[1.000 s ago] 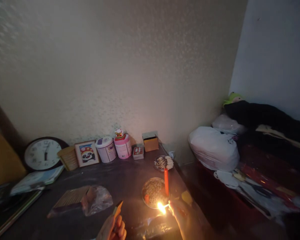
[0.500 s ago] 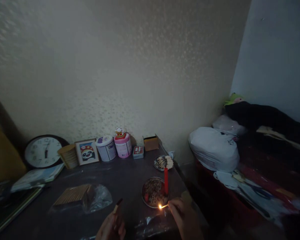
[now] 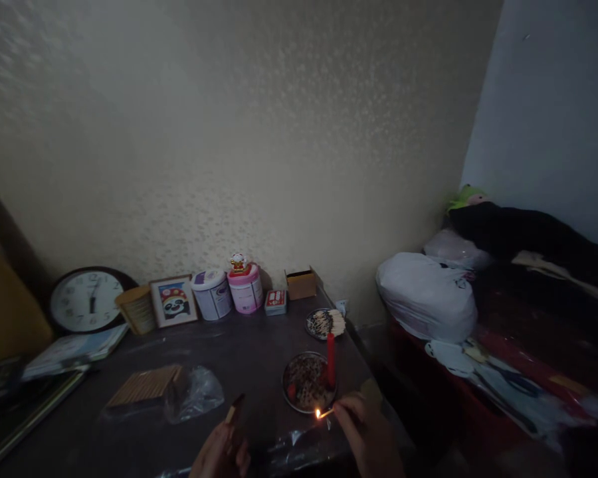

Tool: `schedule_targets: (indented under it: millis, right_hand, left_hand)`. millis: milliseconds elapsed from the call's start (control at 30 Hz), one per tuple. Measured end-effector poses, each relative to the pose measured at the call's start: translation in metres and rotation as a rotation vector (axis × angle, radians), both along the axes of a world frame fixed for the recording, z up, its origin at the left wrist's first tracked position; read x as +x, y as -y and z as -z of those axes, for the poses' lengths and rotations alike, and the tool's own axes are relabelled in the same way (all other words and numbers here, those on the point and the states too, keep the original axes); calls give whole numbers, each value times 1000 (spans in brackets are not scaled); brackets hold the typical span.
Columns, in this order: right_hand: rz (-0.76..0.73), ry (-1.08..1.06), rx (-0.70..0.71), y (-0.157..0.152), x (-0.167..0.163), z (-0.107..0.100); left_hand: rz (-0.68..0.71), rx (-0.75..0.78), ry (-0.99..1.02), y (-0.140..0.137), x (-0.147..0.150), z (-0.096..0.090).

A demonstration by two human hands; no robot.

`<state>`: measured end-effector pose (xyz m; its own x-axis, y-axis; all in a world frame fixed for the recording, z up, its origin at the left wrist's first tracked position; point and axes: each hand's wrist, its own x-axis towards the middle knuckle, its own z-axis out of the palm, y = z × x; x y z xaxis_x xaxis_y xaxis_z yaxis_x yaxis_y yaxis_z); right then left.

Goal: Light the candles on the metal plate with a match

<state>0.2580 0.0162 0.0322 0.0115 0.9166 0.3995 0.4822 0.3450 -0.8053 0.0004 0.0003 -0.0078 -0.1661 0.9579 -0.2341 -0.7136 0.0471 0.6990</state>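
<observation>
The dark surface [image 3: 239, 352] is draped in thin plastic film, and a loose plastic bag [image 3: 194, 395] lies near its front edge: either could scorch if the flame dips or drops. On a round dish [image 3: 303, 385] towards the front right corner stands a red candle [image 3: 331, 360], unlit. The left hand [image 3: 219, 458] has its grip closed on a matchbox [image 3: 234, 410]. The right hand [image 3: 366, 435] pinches a burning match [image 3: 323, 413] at the dish's front rim; its weak flame may die or burn down to the fingers.
</observation>
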Motion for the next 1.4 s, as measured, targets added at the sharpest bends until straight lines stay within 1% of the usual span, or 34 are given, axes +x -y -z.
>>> schedule_targets:
  millis: [67, 133, 300, 367, 467, 600, 767, 1033, 1200, 1300, 1400]
  right_hand:
    - [-5, -11, 51, 1, -1, -1]
    - [-12, -30, 96, 0, -1, -1]
    - [-34, -66, 139, -2, -2, 2]
    - [-37, -71, 160, -2, -2, 2]
    - [-28, -83, 180, -2, -3, 3]
    - [-29, -117, 173, -2, -4, 7]
    - [-44, -124, 192, -2, -5, 8]
    - [-39, -111, 191, 0, -5, 1]
    - [-49, -136, 147, 0, -5, 2]
    - [-41, -202, 101, -2, -5, 6]
    - [-25, -265, 45, -6, -4, 10]
  left_hand:
    - [12, 35, 3, 1, 0, -1]
    - [22, 39, 5, 1, 0, -1]
    - [13, 0, 9, -1, -2, 3]
    - [20, 15, 3, -1, -2, 4]
    - [38, 59, 0, 0, -1, 2]
    - [13, 54, -3, 1, 1, -2]
    - [11, 42, 7, 1, 0, 0]
    - [33, 58, -17, 3, 0, -2]
    - [-11, 49, -14, 4, 4, -8]
    - [-10, 47, -3, 5, 6, -12]
    - [3, 37, -33, 4, 7, -13]
